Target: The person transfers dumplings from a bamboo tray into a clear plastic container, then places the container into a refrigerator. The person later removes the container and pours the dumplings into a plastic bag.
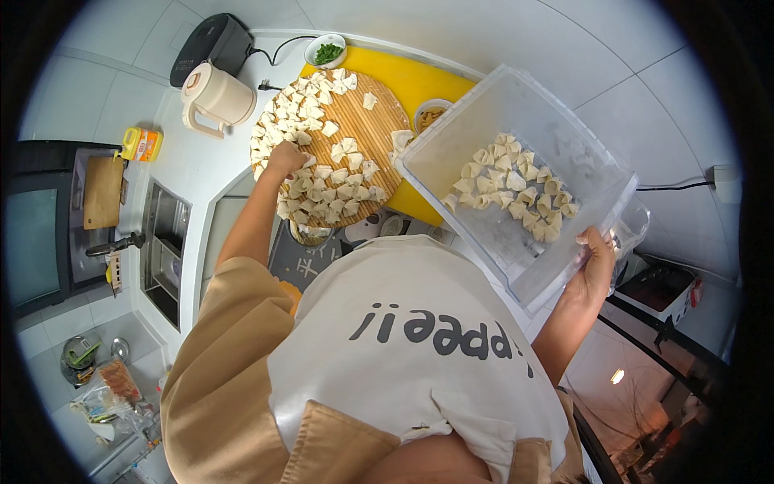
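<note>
Many folded dumplings (338, 192), which look like wontons, lie over much of a round bamboo board (387, 127) that rests on a yellow mat. My left hand (288, 162) reaches among those at the board's left side, its fingertips at a pale dumpling; its grip is partly hidden. On the right, my right hand (595, 260) grips the near right wall of a clear plastic bin (459, 115), thumb over the rim. Several more dumplings (514, 181) sit on the bin's bottom, and its left corner overlaps the board's right edge.
A white bowl of chopped greens (327, 52) stands behind the board, and a small bowl with brownish pieces (432, 115) beside the bin. A cream electric kettle (219, 97) and a black appliance (211, 51) occupy the back left. Further left is a sink (164, 254).
</note>
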Demonstrator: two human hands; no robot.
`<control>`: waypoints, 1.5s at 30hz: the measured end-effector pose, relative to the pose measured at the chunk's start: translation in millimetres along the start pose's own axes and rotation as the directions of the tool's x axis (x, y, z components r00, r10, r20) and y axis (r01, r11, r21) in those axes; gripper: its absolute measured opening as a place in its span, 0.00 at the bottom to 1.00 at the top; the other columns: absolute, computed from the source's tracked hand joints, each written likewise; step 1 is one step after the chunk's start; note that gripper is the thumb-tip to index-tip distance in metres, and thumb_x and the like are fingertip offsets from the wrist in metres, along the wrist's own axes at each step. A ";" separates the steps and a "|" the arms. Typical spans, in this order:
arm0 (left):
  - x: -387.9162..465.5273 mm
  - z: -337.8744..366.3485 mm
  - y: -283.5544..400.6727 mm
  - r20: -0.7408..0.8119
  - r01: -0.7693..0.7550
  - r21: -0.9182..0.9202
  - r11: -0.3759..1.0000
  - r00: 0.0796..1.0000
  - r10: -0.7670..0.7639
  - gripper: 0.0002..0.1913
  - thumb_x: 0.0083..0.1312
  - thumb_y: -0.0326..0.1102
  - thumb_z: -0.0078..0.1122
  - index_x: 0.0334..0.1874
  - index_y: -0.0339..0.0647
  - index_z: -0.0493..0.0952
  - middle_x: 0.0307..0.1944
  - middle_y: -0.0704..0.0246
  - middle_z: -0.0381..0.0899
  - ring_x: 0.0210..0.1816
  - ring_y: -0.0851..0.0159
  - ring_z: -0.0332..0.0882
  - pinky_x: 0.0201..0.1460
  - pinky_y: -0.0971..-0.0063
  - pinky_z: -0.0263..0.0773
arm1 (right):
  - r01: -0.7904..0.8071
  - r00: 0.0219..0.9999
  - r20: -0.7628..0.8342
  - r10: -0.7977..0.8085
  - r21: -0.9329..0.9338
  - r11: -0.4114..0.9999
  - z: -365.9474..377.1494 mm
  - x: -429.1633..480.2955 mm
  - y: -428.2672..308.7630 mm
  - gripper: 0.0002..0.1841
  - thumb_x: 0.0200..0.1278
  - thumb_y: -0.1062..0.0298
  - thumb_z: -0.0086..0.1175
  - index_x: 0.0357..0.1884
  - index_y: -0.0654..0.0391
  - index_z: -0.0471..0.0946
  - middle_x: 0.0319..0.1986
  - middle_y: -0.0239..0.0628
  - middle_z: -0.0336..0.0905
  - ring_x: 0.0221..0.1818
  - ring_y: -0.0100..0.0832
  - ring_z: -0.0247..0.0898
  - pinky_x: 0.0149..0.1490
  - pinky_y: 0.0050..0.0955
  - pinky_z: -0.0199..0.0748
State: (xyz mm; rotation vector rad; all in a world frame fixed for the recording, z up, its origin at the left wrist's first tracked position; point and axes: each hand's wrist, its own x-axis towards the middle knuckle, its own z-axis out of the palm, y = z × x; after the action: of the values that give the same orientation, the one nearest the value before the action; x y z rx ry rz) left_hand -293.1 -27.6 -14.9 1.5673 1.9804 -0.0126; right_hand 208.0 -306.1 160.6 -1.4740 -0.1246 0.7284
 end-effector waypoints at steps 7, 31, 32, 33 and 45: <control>5.7 19.9 -2.4 -0.172 -0.083 0.178 0.981 0.979 0.114 0.14 0.53 0.40 0.68 0.34 0.34 0.84 0.30 0.54 0.85 0.33 0.54 0.84 0.39 0.64 0.79 | -0.019 1.000 -0.003 0.019 -0.020 1.000 -1.3 -2.8 -8.6 0.12 0.42 0.80 0.57 0.29 0.51 0.73 0.21 0.23 0.73 0.19 0.16 0.57 0.25 0.16 0.50; -157.0 -74.1 287.0 -0.174 -0.926 0.011 0.377 0.370 0.913 0.11 0.64 0.27 0.61 0.45 0.40 0.72 0.33 0.67 0.77 0.34 0.66 0.74 0.42 0.73 0.73 | 0.004 0.998 0.057 -0.006 0.024 1.000 14.6 -10.3 -11.7 0.12 0.40 0.79 0.57 0.30 0.51 0.76 0.22 0.23 0.73 0.19 0.16 0.60 0.25 0.17 0.50; -169.7 -61.8 301.7 -0.105 -0.962 -0.043 0.269 0.272 0.957 0.10 0.63 0.27 0.61 0.45 0.40 0.72 0.34 0.66 0.77 0.35 0.64 0.75 0.42 0.71 0.73 | -0.004 0.997 0.076 0.001 0.041 0.999 16.3 -12.6 -8.4 0.11 0.41 0.79 0.57 0.29 0.52 0.76 0.22 0.23 0.74 0.20 0.16 0.61 0.26 0.17 0.50; -182.1 -45.1 312.4 0.048 -0.959 -0.094 0.269 0.265 0.963 0.10 0.63 0.26 0.60 0.44 0.39 0.71 0.34 0.64 0.78 0.35 0.62 0.76 0.42 0.70 0.73 | 0.013 0.992 0.124 -0.018 0.034 0.999 16.1 -13.4 -7.9 0.11 0.41 0.80 0.57 0.29 0.52 0.77 0.23 0.23 0.74 0.21 0.16 0.62 0.27 0.17 0.51; -167.6 123.9 342.4 0.775 -1.000 -0.019 -0.009 -0.020 0.632 0.07 0.57 0.24 0.57 0.36 0.41 0.73 0.31 0.60 0.79 0.38 0.50 0.78 0.39 0.58 0.70 | -0.044 0.990 0.135 0.037 0.054 0.998 12.9 -8.8 -1.1 0.09 0.49 0.81 0.56 0.31 0.54 0.79 0.23 0.25 0.77 0.20 0.14 0.60 0.26 0.17 0.49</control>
State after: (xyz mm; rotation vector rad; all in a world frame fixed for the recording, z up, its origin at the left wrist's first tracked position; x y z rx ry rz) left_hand 85.5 -117.7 81.2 2.5746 -0.0074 -0.5798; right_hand 195.0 -299.4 166.4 -1.3770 -0.1755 0.8574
